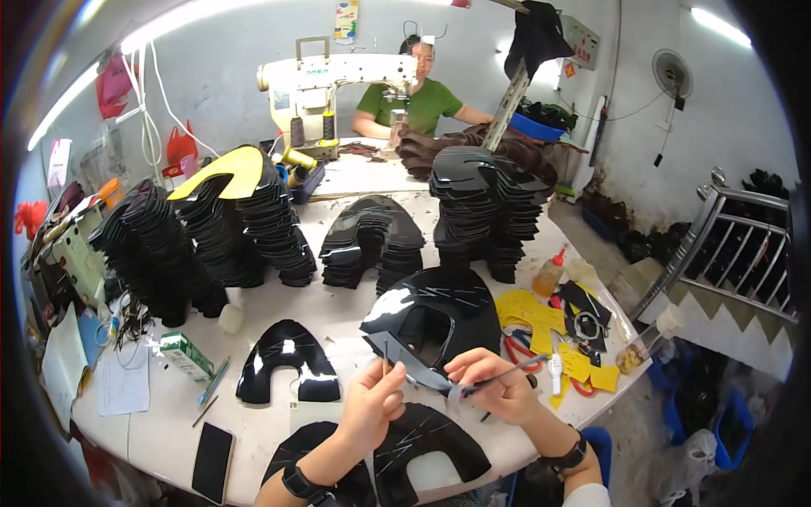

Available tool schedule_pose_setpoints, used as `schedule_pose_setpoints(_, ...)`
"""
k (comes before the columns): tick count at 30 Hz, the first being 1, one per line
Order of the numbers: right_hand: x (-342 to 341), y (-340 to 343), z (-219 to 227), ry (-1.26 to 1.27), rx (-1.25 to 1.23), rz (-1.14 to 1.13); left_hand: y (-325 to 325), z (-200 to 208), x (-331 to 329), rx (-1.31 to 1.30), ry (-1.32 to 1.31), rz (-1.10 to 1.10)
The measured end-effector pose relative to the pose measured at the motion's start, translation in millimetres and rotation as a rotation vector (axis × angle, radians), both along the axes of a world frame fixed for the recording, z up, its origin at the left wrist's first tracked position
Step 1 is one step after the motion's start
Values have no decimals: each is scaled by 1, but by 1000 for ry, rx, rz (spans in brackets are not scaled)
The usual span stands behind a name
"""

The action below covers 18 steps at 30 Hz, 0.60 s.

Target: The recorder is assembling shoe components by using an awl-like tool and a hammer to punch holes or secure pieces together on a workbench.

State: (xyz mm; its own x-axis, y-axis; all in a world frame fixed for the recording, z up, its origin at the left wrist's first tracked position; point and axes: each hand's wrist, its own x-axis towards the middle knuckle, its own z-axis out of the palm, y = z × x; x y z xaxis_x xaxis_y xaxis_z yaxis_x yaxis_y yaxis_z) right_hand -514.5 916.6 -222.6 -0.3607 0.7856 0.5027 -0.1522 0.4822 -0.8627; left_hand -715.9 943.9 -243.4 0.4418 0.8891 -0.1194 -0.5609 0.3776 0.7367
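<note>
My left hand pinches one part of a dark, shiny curved shoe-upper piece between thumb and fingers. My right hand grips the same piece farther right, its fingers closed on the thin edge. The piece is held tilted above the table. Behind it lies a small pile of black horseshoe-shaped uppers with light line marks. Beneath my wrists, more marked black uppers are spread at the front. A single glossy black upper lies left of my left hand.
Tall stacks of black uppers stand behind, one topped by a yellow template. A phone and green box sit left. Scissors, yellow scraps and a glue bottle lie right. A person in green sits behind a sewing machine.
</note>
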Motion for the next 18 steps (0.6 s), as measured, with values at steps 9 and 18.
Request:
schedule_pose_setpoints(9,-15,-16,-24,60,-52,-50,0,-7,-2,623,507,545)
schedule_pose_setpoints(18,-5,-20,-40,-84,-441,-144,15,-3,-22,133,145,337)
